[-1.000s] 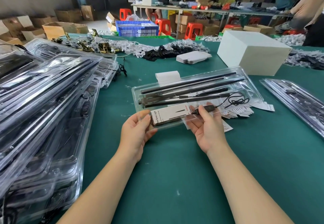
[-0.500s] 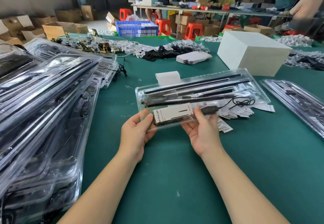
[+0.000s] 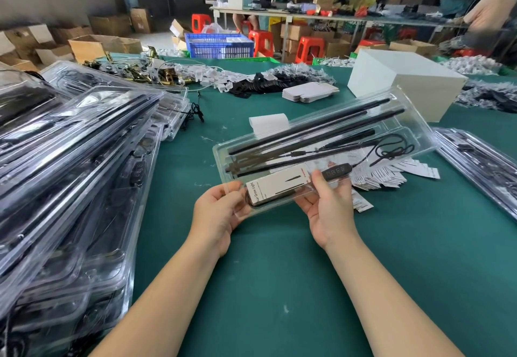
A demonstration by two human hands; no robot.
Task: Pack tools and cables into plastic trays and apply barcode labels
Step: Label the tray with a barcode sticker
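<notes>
A clear plastic tray (image 3: 405,105) is lifted off the green table, its far end tilted up to the right. It holds long black rods (image 3: 321,127), a coiled black cable (image 3: 394,149) with a small controller (image 3: 337,171), and a white "Grow Light" card (image 3: 275,186). My left hand (image 3: 216,214) grips the tray's near left corner. My right hand (image 3: 328,208) holds the near edge, thumb on top beside the card.
A tall stack of packed clear trays (image 3: 70,161) fills the left side. Barcode labels (image 3: 380,177) lie scattered under the tray. A white box (image 3: 402,82) stands behind it, more trays (image 3: 481,166) lie at right, and a roll of white labels (image 3: 268,123) sits behind.
Both hands have raised the tray off the table, and its far end has tilted upward to the right. My grip on the near edge is the same.
</notes>
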